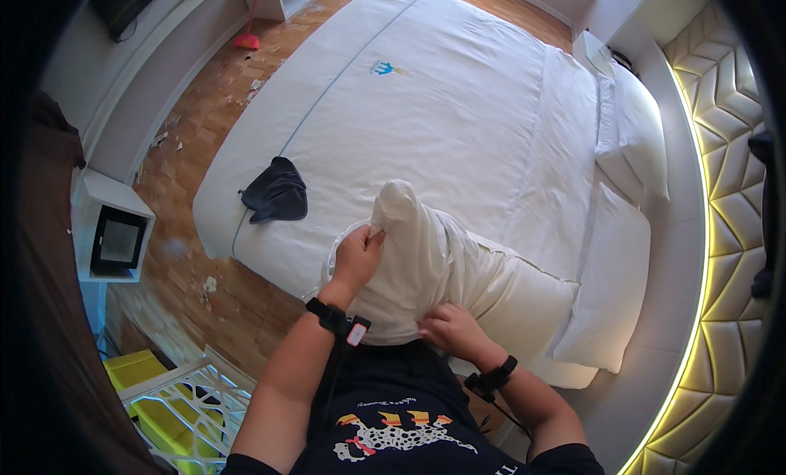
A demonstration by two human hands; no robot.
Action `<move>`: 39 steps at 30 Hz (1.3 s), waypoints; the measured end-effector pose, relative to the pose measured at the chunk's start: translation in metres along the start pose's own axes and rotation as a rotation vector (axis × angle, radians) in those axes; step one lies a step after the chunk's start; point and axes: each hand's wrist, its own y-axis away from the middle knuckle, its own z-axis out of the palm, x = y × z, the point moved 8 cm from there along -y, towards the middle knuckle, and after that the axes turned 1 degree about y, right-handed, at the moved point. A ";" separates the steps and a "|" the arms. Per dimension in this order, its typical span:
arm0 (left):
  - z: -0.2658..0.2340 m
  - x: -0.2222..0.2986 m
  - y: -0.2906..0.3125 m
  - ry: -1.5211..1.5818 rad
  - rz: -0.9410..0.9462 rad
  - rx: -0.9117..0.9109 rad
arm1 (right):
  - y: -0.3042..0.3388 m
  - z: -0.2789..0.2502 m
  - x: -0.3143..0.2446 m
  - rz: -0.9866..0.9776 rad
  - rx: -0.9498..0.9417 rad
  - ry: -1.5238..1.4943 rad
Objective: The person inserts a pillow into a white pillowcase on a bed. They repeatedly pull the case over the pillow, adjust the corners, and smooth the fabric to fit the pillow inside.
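Observation:
A cream-white pillow lies across the near edge of the bed, with a loose white pillowcase bunched and wrinkled around its left part. One end of the cloth stands up in a rounded peak. My left hand is closed on the pillowcase beside that peak. Lower and to the right, near my body, my right hand has its fingers curled on the pillowcase's near side. Folds of cloth hide some of the fingertips. Both wrists wear black straps.
The bed has a white cover with a blue line. A dark grey cloth lies on its left part. White pillows rest along the right side by a padded headboard. Scraps litter the wooden floor; a white cabinet stands left.

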 end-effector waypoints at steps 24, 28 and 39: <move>-0.028 -0.121 0.072 -0.518 0.087 0.295 | -0.193 -0.056 0.040 -0.062 0.249 0.549; -0.038 -0.094 0.065 -0.566 0.191 0.305 | -0.194 -0.087 0.072 0.000 0.275 0.540; -0.052 -0.166 0.071 -0.257 -0.127 0.280 | -0.190 -0.108 0.082 0.052 0.298 0.549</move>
